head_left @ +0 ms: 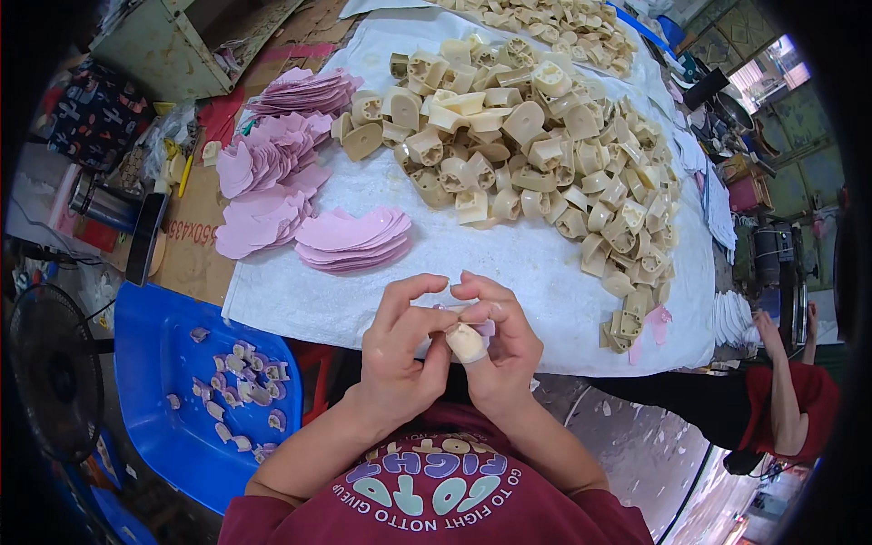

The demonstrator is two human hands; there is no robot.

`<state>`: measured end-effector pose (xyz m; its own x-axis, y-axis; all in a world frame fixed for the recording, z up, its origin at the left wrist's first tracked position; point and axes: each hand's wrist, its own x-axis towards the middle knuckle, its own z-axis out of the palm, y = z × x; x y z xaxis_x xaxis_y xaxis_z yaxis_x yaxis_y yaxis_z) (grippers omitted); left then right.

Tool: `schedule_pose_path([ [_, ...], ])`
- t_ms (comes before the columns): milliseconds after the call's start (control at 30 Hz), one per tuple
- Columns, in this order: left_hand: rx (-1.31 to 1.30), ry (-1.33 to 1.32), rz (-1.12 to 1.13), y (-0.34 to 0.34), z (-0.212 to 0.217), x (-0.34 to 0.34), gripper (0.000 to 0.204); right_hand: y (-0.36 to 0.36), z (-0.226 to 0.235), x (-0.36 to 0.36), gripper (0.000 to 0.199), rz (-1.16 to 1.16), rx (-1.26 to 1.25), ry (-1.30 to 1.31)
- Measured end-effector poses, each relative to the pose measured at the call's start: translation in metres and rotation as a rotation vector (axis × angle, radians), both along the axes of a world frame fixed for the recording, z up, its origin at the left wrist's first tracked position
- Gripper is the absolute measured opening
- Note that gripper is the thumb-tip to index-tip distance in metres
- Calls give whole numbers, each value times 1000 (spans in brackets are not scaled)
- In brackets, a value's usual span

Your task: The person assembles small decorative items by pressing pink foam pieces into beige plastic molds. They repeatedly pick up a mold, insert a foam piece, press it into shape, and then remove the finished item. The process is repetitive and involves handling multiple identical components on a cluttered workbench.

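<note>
Small shoe-parts workshop. Worktop [509,263] under white cloth carries a heap of cream plastic heel blocks [536,145] and stacks of pink insole cutouts [350,238]. Another worker [786,400] sits far right beside cluttered benches.

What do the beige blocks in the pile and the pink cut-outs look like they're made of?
Beige blocks: probably moulded hard plastic, smooth and matte, with hollow ribbed undersides. Pink cut-outs: thin flat sheet, perhaps foam, paper or leatherette; they fan out in limp stacks, so I cannot tell which.

Both hands close around a small pale pink piece [484,327], mostly hidden by the fingers; its shape cannot be told. Beyond the large heap of cream plastic heel blocks [536,145], a second cream heap [554,23] is cut off by the top edge.
</note>
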<state>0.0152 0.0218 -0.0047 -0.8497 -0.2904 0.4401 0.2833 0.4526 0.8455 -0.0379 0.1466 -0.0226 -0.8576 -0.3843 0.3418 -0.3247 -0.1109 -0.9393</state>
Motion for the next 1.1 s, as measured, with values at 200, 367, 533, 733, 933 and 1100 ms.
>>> schedule_pose_path([
  [200,1162,-358,-253,-12,-10,-1,13,23,9,-19,17,384,-210,-693],
  [367,971,-319,-221,-6,-19,2,12,15,-1,-14,19,118,134,-66],
  [533,754,-245,-104,-2,-17,5,12,13,15,-19,19,60,469,321],
  [733,686,-310,-270,-12,-21,6,15,20,8,-25,20,171,323,183],
  [933,-31,-112,-144,-16,-25,3,30,16,13,-26,14,128,359,131],
  [1100,1499,-450,-345,-3,-15,4,44,14,19,-20,17,-119,461,530],
])
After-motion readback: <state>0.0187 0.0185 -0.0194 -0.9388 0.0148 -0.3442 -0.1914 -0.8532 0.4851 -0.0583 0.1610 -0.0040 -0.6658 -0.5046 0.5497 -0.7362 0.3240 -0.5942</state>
